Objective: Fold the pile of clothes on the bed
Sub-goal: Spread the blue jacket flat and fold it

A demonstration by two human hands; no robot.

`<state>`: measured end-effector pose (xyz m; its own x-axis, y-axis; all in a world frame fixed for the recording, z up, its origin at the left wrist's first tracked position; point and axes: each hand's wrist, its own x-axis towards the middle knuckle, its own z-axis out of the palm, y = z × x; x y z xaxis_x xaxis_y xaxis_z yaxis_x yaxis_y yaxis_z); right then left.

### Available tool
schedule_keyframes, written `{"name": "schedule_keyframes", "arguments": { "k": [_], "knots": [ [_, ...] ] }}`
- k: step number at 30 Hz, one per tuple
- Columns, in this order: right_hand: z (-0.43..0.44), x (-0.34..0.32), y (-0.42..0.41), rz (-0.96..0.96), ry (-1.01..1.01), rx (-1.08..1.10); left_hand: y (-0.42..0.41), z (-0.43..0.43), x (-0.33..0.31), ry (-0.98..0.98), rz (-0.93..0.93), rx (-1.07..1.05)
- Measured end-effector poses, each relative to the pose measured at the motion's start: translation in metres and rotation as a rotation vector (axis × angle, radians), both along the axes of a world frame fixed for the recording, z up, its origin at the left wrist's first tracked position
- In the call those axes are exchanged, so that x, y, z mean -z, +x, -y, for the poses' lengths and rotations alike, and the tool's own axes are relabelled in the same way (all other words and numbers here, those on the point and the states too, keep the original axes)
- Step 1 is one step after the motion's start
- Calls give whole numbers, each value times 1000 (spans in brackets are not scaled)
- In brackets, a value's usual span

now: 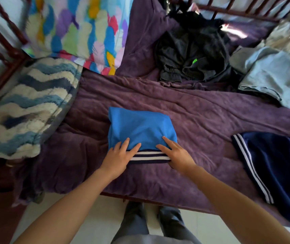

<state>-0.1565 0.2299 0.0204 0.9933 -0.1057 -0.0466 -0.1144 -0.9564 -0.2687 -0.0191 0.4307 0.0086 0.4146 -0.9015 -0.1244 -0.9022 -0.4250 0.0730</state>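
Observation:
A folded bright blue shirt (140,127) with a navy-and-white striped hem lies on the purple bedcover (202,110) near the bed's front edge. My left hand (119,155) rests flat on its near left corner, fingers straight. On the near right corner, my right hand (175,154) presses with straight fingers. A dark grey crumpled garment (193,55) lies at the back. Pale grey clothes (272,74) sit at the back right. A navy garment with white stripes (274,164) lies at the right.
A blue-and-white wavy blanket (26,106) lies at the left and a bright multicoloured quilt (80,30) at the back left. Dark wooden bed rails (246,7) run along the back and left. My legs stand on the pale floor (66,215) below the bed's edge.

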Motion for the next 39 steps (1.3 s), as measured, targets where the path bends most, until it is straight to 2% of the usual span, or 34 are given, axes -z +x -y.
{"name": "schedule_keyframes", "arguments": {
  "k": [4, 11, 16, 21, 25, 30, 35, 39],
  "knots": [
    [19, -31, 4, 23, 5, 73, 15, 25, -40, -130, 52, 38],
    [63, -92, -35, 174, -153, 92, -3, 82, -111, -222, 205, 169],
    [107, -144, -101, 383, -297, 148, -51, 139, -158, -354, 285, 267],
    [148, -191, -212, 595, -492, 237, -140, 215, -205, -561, 385, 419],
    [172, -216, -326, 521, -624, 419, -238, 275, -222, -716, 423, 554],
    [194, -239, -450, 452, -717, 580, -350, 341, -235, -805, 363, 690],
    [218, -248, -531, 432, -761, 737, -429, 402, -246, -897, 308, 839],
    [247, -247, -574, 309, -798, 823, -470, 453, -240, -945, 285, 922]
  ]
}}
